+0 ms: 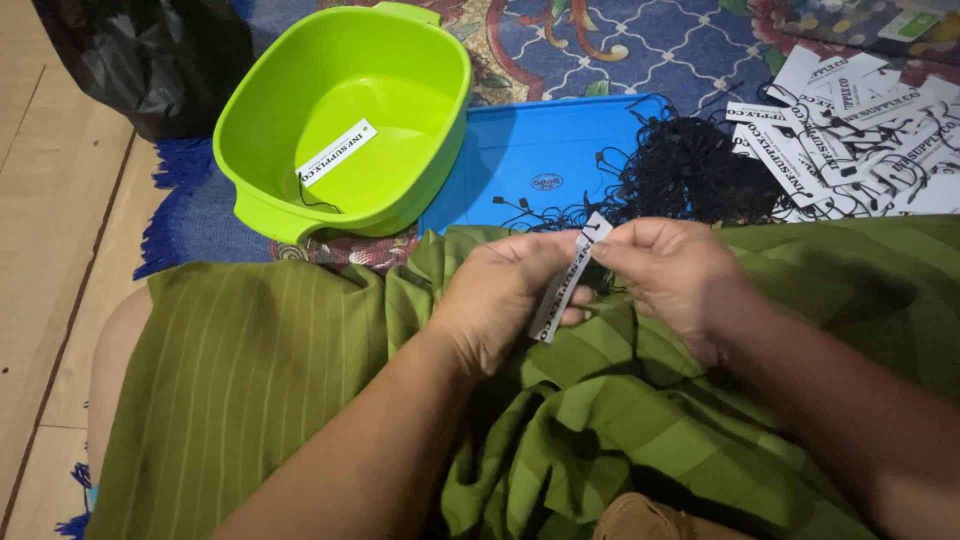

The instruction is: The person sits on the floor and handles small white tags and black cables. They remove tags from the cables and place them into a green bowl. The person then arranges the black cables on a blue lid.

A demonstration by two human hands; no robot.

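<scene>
Tag [562, 285]: narrow white card strip, black print; left hand [500, 295], right hand [665, 270] both pinch it.

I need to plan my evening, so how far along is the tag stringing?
Done: one strung tag lies in the green basin. In hand: the left hand and right hand hold another white tag. Left: a pile of unstrung tags and a heap of black strings beside the blue lid.
</scene>
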